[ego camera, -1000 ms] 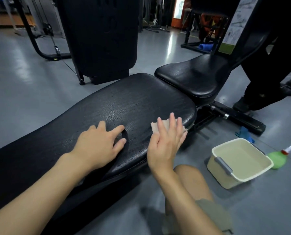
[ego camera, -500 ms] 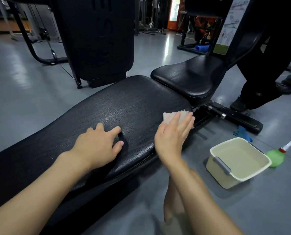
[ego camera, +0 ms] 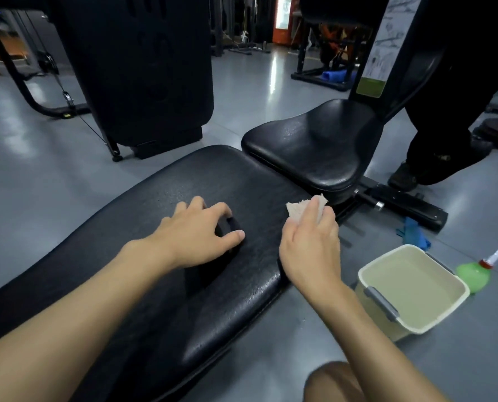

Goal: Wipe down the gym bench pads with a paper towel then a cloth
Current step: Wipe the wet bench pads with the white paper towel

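Right hand pinches crumpled pale paper towel at black vinyl bench pad edge, left hand resting, fingers relaxed, empty; flatter overlapping strokes advised.

Dim room, with overhead light glaring off the grey floor and black seat pad, edges bowed by the wide lens, background soft.

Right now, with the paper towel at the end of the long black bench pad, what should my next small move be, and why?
Probably carry the crumpled pale paper towel across the gap onto the smaller black seat pad. Your right hand pinches it at the end corner of the long black textured pad, while your left hand rests mid-pad; the seat lies beyond.
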Action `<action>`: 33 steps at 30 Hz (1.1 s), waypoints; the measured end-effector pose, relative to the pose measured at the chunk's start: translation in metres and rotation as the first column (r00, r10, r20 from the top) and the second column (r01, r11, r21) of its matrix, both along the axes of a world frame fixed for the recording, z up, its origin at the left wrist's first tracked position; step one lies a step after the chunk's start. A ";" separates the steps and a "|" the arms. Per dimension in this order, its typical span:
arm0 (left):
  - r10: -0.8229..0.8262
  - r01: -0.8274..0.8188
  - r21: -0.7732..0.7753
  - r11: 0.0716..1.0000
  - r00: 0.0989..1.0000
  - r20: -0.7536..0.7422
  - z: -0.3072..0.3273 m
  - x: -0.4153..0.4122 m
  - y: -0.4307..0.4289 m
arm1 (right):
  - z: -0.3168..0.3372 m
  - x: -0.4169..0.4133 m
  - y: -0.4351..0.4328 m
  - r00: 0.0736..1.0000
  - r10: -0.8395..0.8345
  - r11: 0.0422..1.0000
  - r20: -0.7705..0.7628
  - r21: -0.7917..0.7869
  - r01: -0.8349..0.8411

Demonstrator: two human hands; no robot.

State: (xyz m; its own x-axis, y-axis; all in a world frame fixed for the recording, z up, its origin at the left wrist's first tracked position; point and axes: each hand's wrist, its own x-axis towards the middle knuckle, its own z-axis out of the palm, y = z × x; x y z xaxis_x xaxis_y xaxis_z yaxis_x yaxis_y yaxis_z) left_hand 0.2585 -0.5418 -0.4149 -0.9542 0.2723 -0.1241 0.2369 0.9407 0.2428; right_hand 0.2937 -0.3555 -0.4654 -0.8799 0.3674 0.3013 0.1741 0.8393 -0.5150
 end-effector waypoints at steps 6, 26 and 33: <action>0.109 -0.113 -0.001 0.994 0.957 0.267 0.015 -0.061 -0.001 | 0.020 0.009 0.007 0.991 -0.063 0.997 0.118 0.057 0.056; 0.303 -0.328 -0.029 0.944 0.831 0.467 0.013 -0.095 -0.001 | 0.054 -0.108 -0.022 0.894 0.083 0.955 0.441 0.222 -0.198; 0.329 -0.323 -0.088 0.942 0.846 0.420 0.032 -0.134 -0.040 | 0.057 -0.100 -0.009 0.894 0.133 0.948 0.428 0.209 -0.240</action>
State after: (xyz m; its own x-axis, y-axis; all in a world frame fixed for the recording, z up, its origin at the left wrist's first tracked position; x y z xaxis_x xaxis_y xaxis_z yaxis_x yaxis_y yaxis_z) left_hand 0.1247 -0.5816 -0.3833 -0.8423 -0.0503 -0.5367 -0.2068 0.9496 0.2356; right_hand 0.1940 -0.3646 -0.4088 -0.9889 0.1445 -0.0344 0.1485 0.9678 -0.2033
